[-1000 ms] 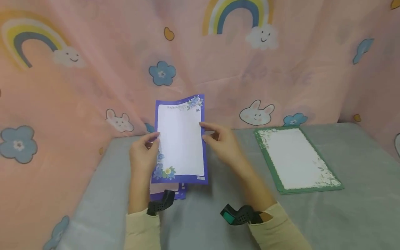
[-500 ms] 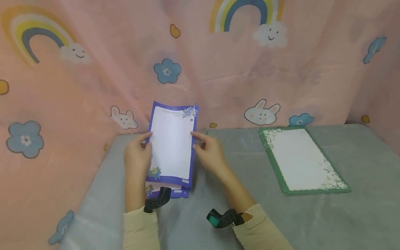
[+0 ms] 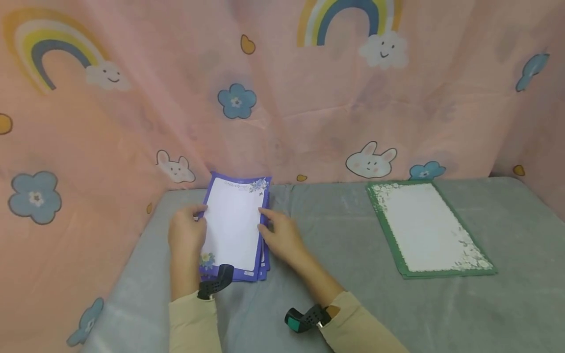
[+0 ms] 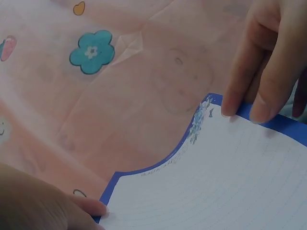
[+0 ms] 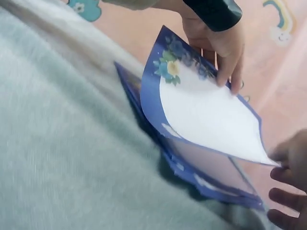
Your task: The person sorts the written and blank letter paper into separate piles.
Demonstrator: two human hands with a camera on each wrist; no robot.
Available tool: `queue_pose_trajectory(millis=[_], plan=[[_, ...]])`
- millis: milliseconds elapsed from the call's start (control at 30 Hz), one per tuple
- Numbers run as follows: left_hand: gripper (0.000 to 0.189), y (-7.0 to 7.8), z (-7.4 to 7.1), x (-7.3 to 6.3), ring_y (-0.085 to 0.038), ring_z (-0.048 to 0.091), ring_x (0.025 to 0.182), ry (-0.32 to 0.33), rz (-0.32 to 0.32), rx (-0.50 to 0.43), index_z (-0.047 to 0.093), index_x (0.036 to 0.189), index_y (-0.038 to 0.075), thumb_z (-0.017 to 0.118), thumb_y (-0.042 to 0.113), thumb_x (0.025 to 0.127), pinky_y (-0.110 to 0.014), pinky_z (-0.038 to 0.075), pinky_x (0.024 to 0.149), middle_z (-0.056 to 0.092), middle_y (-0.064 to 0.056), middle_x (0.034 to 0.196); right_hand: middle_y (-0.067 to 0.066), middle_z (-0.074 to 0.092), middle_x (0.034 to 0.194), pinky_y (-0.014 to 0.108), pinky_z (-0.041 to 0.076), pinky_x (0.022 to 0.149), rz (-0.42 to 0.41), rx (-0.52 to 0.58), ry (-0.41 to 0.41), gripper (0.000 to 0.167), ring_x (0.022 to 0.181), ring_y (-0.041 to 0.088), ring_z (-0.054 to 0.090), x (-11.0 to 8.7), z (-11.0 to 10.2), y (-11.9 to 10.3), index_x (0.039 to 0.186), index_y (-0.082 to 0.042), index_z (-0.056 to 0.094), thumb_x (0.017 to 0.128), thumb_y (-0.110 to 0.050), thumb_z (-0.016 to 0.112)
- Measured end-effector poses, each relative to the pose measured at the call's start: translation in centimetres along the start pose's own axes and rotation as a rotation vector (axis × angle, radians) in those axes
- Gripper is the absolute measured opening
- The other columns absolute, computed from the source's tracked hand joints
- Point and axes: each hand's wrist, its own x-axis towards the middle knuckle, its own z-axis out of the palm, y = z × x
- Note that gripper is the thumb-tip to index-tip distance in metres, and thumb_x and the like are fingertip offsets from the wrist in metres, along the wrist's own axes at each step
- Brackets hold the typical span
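A sheet of letter paper [image 3: 234, 220] with a purple-blue border and blue flowers in its corners is held between both hands. My left hand [image 3: 185, 233] pinches its left edge, and my right hand [image 3: 281, 237] pinches the right edge. The right wrist view shows the sheet bowed, raised over a stack of matching sheets [image 5: 223, 194] on the table. From the head view, the sheet covers most of that stack, leaving a strip at the right and bottom. In the left wrist view the right thumb and a finger [image 4: 230, 98] lie along the border.
Green-bordered paper with white flowers [image 3: 428, 228] lies in a pile at the right of the grey cloth-covered table [image 3: 344, 284]. Behind the table hangs a pink curtain [image 3: 300, 113] printed with rainbows, flowers and rabbits. Each wrist wears a black camera mount [image 3: 309, 318].
Both hands have lowered the purple-bordered sheet and shifted it left, from upright above the table to close over the matching stack. The green-bordered pile stays put.
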Motion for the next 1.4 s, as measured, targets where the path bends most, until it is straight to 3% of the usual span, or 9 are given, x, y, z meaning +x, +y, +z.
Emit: queue_pose_trajectory(millis=[100, 167, 333, 533, 667, 900, 1067, 1233, 1400], plan=[[0.039, -1.0, 0.4, 0.2, -0.044, 0.056, 0.127, -0.040, -0.031, 0.020, 0.066, 0.130, 0.002, 0.050, 0.002, 0.095, -0.056, 0.047, 0.104, 0.063, -0.025, 0.135, 0.015, 0.064, 0.139, 0.054, 0.044, 0.112, -0.058, -0.159, -0.033, 0.050, 0.135, 0.035, 0.055, -0.1, 0.5, 0.7, 0.141, -0.007, 0.059, 0.095, -0.026, 0.069], [0.040, -1.7, 0.6, 0.4, -0.044, 0.057, 0.125, -0.066, -0.041, 0.035, 0.066, 0.130, 0.002, 0.050, 0.002, 0.093, -0.056, 0.047, 0.102, 0.063, -0.025, 0.135, 0.015, 0.064, 0.140, 0.056, 0.041, 0.113, -0.091, -0.234, -0.048, 0.053, 0.137, 0.036, 0.053, -0.2, 0.8, 1.3, 0.141, -0.006, 0.059, 0.094, -0.029, 0.070], [0.041, -3.0, 1.6, 1.0, -0.041, 0.061, 0.112, -0.143, -0.005, 0.091, 0.068, 0.127, 0.000, 0.053, 0.003, 0.089, -0.053, 0.049, 0.094, 0.066, -0.027, 0.128, 0.015, 0.064, 0.140, 0.058, 0.039, 0.114, -0.124, -0.282, -0.034, 0.052, 0.140, 0.038, 0.050, -0.4, 1.3, 2.8, 0.139, -0.004, 0.060, 0.093, -0.024, 0.071], [0.041, -3.1, 2.8, 1.0, -0.043, 0.057, 0.121, -0.252, -0.054, 0.121, 0.064, 0.132, 0.000, 0.058, 0.006, 0.092, -0.057, 0.046, 0.106, 0.057, -0.029, 0.140, 0.015, 0.061, 0.144, 0.056, 0.034, 0.119, -0.134, -0.364, -0.042, 0.051, 0.143, 0.038, 0.045, -0.4, 1.3, 3.7, 0.140, -0.005, 0.059, 0.095, -0.026, 0.068], [0.042, -3.1, 2.9, 0.9, -0.044, 0.055, 0.123, -0.252, -0.073, 0.115, 0.064, 0.132, 0.000, 0.058, 0.002, 0.091, -0.057, 0.044, 0.109, 0.055, -0.030, 0.142, 0.015, 0.052, 0.152, 0.055, 0.028, 0.123, -0.110, -0.422, -0.071, 0.051, 0.148, 0.038, 0.039, -0.5, 1.2, 3.7, 0.143, -0.008, 0.057, 0.098, -0.032, 0.062], [0.046, -3.4, 2.7, 1.0, -0.044, 0.057, 0.118, -0.218, -0.050, 0.162, 0.064, 0.131, 0.001, 0.057, 0.002, 0.085, -0.056, 0.046, 0.101, 0.059, -0.029, 0.138, 0.016, 0.046, 0.157, 0.054, 0.026, 0.124, -0.110, -0.475, -0.078, 0.051, 0.149, 0.038, 0.037, -0.5, 1.2, 3.6, 0.143, -0.010, 0.058, 0.099, -0.037, 0.060], [0.050, -3.7, 2.6, 0.9, -0.051, 0.053, 0.125, -0.193, -0.035, 0.193, 0.061, 0.133, -0.003, 0.059, 0.003, 0.083, -0.060, 0.043, 0.106, 0.057, -0.033, 0.137, 0.014, 0.044, 0.159, 0.054, 0.025, 0.124, -0.120, -0.531, -0.118, 0.054, 0.151, 0.038, 0.035, -0.5, 1.5, 3.6, 0.146, -0.013, 0.055, 0.100, -0.042, 0.057], [0.049, -3.9, 2.3, 0.9, -0.050, 0.050, 0.129, -0.219, -0.083, 0.172, 0.055, 0.138, -0.005, 0.058, 0.011, 0.091, -0.061, 0.039, 0.111, 0.053, -0.033, 0.140, 0.011, 0.039, 0.162, 0.053, 0.022, 0.125, -0.108, -0.580, -0.151, 0.061, 0.153, 0.035, 0.031, -0.5, 2.0, 3.5, 0.151, -0.015, 0.048, 0.101, -0.050, 0.052], [0.054, -3.6, 1.9, 1.2, -0.049, 0.051, 0.130, -0.249, -0.062, 0.142, 0.048, 0.142, -0.007, 0.052, 0.024, 0.099, -0.059, 0.040, 0.111, 0.053, -0.032, 0.142, 0.015, 0.038, 0.162, 0.052, 0.019, 0.127, -0.062, -0.503, -0.108, 0.070, 0.154, 0.034, 0.029, -0.3, 2.3, 3.1, 0.154, -0.010, 0.042, 0.099, -0.051, 0.054]])
